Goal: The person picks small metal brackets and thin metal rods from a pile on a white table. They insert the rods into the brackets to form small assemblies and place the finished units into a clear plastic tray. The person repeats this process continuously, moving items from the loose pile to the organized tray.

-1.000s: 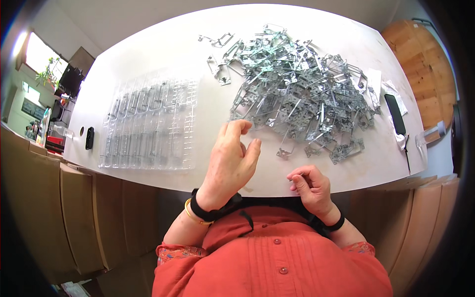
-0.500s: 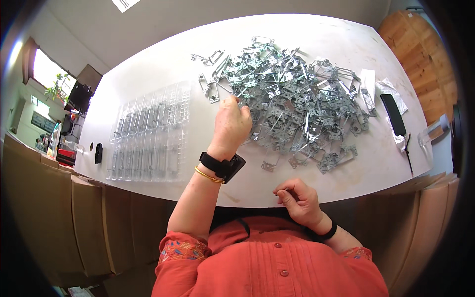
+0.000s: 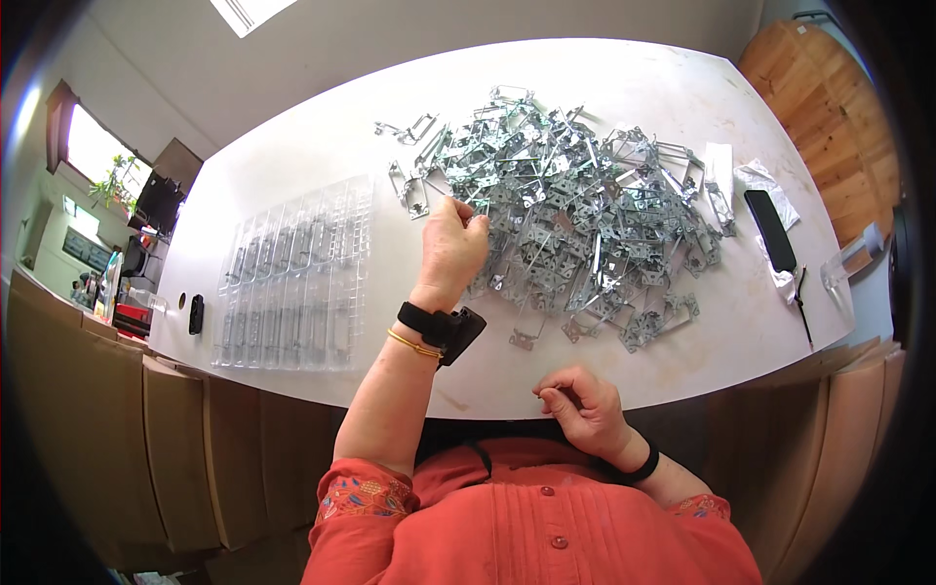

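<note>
A large heap of metal brackets (image 3: 575, 214) with thin wire rods lies tangled on the white table. At its left edge, my left hand (image 3: 453, 249) is closed, thumb and forefinger pinched on a bracket that my fingers mostly hide. My right hand (image 3: 585, 409) is held low by the table's near edge, apart from the heap, with thumb and fingertips pressed together. Whatever may be between them is too small to make out. Left of my left arm lies a clear plastic tray (image 3: 292, 278), its long compartments showing metal parts.
A few loose brackets (image 3: 408, 190) lie left of the heap. To its right are a black phone (image 3: 772, 230), white wrapping (image 3: 760, 190) and a thin black cable (image 3: 802, 307). A small black object (image 3: 197, 314) sits on the table's left. Cardboard boxes (image 3: 166, 458) stand below the near edge.
The view has tilted slightly, so the table sits lower in the picture. Both hands stay in nearly the same places, with fingers still pinched.
</note>
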The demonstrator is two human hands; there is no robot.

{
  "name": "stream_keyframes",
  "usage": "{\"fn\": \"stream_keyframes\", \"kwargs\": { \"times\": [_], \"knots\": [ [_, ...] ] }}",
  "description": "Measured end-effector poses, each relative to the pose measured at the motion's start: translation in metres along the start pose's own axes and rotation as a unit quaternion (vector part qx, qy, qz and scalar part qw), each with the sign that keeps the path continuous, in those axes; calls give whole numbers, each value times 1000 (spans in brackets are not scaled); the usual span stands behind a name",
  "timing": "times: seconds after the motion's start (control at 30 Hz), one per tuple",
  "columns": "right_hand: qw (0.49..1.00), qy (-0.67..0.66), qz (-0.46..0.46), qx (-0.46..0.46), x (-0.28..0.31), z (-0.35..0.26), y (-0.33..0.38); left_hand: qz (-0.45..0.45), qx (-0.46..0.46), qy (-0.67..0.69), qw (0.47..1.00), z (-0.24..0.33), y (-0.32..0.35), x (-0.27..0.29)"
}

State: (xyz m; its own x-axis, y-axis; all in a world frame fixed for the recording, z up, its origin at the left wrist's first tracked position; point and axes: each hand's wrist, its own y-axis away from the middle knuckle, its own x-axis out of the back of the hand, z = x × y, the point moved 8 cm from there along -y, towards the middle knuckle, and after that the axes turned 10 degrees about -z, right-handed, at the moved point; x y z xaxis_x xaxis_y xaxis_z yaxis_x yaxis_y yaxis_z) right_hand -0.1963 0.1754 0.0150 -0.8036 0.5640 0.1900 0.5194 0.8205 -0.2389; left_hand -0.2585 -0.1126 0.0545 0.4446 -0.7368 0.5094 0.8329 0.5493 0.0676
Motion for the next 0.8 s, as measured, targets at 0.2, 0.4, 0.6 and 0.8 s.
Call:
{"fn": "stream_keyframes", "kwargs": {
  "times": [0.2,0.4,0.6,0.8],
  "knots": [
    [1000,22,-8,1,0,-1,1,-42,21,206,978,2,3,-4],
    [1000,20,15,-4,-1,-3,-1,-40,11,279,959,5,7,-1],
    [999,32,14,-5,-1,-5,-2,-53,-7,361,931,9,13,2],
    [999,28,18,-7,-2,-5,-1,-67,-12,381,922,1,17,4]
  ]
}}
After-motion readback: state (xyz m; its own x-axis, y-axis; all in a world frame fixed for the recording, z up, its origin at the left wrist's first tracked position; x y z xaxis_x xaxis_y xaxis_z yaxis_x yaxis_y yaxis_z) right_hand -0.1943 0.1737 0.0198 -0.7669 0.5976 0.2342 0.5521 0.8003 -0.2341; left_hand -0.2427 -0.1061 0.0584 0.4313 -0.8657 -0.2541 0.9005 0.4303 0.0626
